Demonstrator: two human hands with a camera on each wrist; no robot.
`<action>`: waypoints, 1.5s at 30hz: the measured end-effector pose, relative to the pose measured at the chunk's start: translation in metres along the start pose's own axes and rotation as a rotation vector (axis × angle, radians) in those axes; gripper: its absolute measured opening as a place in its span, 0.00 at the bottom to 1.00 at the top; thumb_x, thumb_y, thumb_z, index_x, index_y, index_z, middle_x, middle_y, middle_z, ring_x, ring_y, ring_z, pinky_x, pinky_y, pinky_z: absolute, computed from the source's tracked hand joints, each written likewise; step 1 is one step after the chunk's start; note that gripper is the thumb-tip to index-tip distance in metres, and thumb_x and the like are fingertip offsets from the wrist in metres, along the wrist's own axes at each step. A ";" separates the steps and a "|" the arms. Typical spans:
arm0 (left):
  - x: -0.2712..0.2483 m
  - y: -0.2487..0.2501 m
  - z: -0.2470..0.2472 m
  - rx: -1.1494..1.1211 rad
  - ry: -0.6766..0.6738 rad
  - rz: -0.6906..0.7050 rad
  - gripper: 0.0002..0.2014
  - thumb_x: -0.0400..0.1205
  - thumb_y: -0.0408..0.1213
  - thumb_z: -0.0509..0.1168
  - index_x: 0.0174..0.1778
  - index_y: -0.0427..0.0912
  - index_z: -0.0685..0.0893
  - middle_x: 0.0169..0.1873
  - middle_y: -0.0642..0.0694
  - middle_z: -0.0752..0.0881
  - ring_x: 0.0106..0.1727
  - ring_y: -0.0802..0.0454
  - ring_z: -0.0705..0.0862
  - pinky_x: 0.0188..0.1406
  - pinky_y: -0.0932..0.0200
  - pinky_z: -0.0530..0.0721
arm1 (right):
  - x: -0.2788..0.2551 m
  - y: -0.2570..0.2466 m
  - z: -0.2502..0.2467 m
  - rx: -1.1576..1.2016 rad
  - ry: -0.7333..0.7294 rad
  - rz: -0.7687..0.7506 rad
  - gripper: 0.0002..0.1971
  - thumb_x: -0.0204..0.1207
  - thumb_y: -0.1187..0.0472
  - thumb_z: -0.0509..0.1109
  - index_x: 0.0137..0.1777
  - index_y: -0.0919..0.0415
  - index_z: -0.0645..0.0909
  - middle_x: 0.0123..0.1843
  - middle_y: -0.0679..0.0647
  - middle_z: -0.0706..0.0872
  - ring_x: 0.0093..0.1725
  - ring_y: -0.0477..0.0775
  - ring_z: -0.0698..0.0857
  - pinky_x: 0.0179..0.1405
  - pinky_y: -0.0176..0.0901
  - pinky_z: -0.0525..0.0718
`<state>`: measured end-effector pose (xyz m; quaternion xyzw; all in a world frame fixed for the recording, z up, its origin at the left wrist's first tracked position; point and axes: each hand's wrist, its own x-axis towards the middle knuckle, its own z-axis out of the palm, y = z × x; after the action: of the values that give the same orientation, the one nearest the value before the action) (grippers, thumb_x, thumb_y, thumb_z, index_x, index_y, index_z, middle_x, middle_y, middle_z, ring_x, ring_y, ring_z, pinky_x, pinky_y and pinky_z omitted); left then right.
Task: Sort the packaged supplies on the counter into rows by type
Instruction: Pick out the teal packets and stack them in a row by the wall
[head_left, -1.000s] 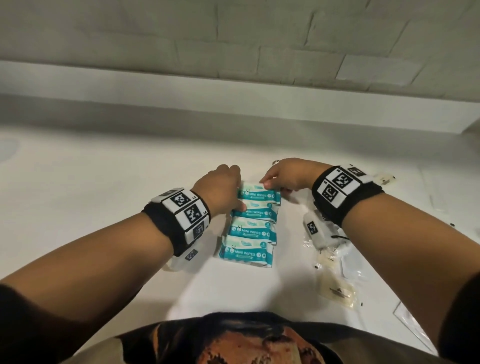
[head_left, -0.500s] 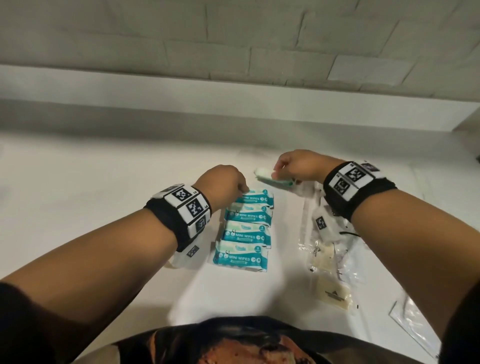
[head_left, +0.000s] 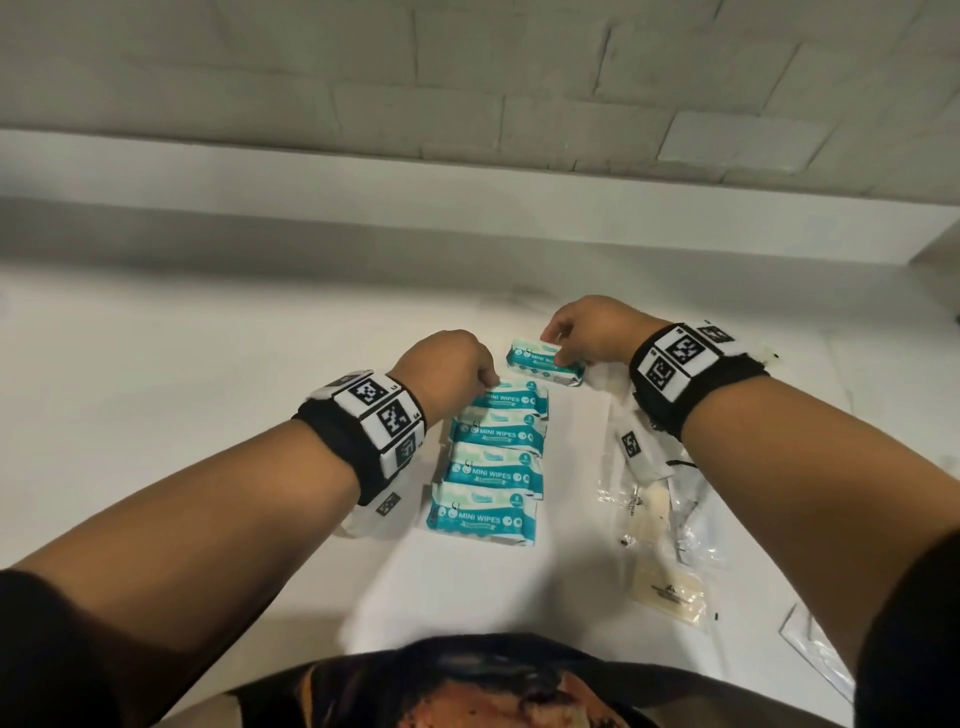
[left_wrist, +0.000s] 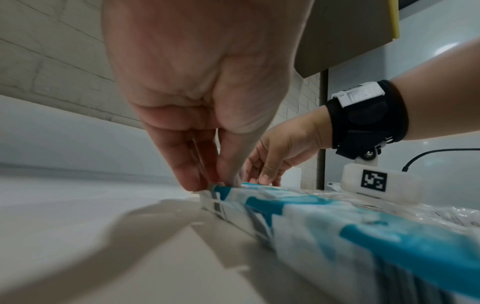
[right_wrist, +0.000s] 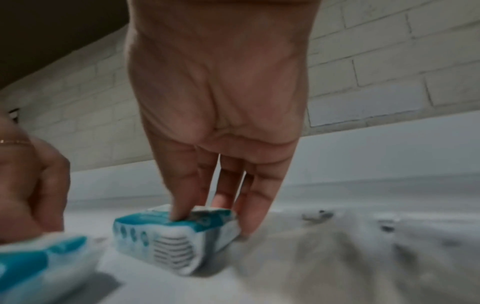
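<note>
Several teal-and-white mini wipes packs (head_left: 491, 475) lie in a column on the white counter (head_left: 208, 389), also seen as a blurred row of packs (left_wrist: 311, 216). My left hand (head_left: 485, 382) pinches the left end of the farthest pack (head_left: 514, 399); the left wrist view shows my left hand's (left_wrist: 213, 183) fingertips closed on that end flap. My right hand (head_left: 558, 358) grips another wipes pack (head_left: 540, 364) just beyond the column's far right. In the right wrist view, the right hand (right_wrist: 207, 218) holds this pack (right_wrist: 161, 232), thumb on top and fingers behind.
Clear plastic packets (head_left: 654, 509) and a beige sachet (head_left: 670, 592) lie right of the column, under my right forearm. Another clear bag (head_left: 815, 654) sits at the near right. A tiled wall (head_left: 467, 78) backs the counter. A black cable (left_wrist: 428, 153) runs at the right.
My right hand lifted a wipes pack from the column's far end, carried it right and away, and turned it face up. The left hand stayed on the far pack's left end.
</note>
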<state>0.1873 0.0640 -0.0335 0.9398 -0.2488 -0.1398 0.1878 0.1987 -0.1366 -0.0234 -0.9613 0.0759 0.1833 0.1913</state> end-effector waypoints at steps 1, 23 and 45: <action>0.000 0.000 0.000 0.002 0.005 -0.001 0.09 0.80 0.34 0.68 0.52 0.46 0.91 0.55 0.48 0.86 0.56 0.48 0.83 0.58 0.53 0.82 | 0.001 -0.004 0.001 0.005 0.020 -0.008 0.15 0.72 0.65 0.77 0.59 0.55 0.86 0.58 0.52 0.87 0.52 0.51 0.85 0.57 0.45 0.85; -0.082 0.031 0.020 0.414 -0.390 0.281 0.54 0.70 0.64 0.70 0.84 0.45 0.49 0.84 0.49 0.50 0.84 0.48 0.53 0.79 0.46 0.66 | -0.015 -0.032 0.002 -0.233 -0.076 -0.234 0.18 0.72 0.60 0.77 0.63 0.52 0.86 0.53 0.45 0.85 0.55 0.47 0.82 0.50 0.38 0.73; 0.056 -0.014 -0.024 0.441 -0.189 0.131 0.49 0.65 0.60 0.74 0.78 0.44 0.62 0.76 0.49 0.67 0.66 0.48 0.79 0.59 0.51 0.84 | 0.103 -0.066 -0.035 -0.573 -0.128 -0.267 0.21 0.84 0.64 0.55 0.75 0.57 0.73 0.72 0.58 0.79 0.68 0.60 0.79 0.68 0.52 0.77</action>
<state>0.2487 0.0526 -0.0274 0.9227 -0.3502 -0.1569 -0.0375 0.3189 -0.0982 -0.0100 -0.9639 -0.1180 0.2307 -0.0604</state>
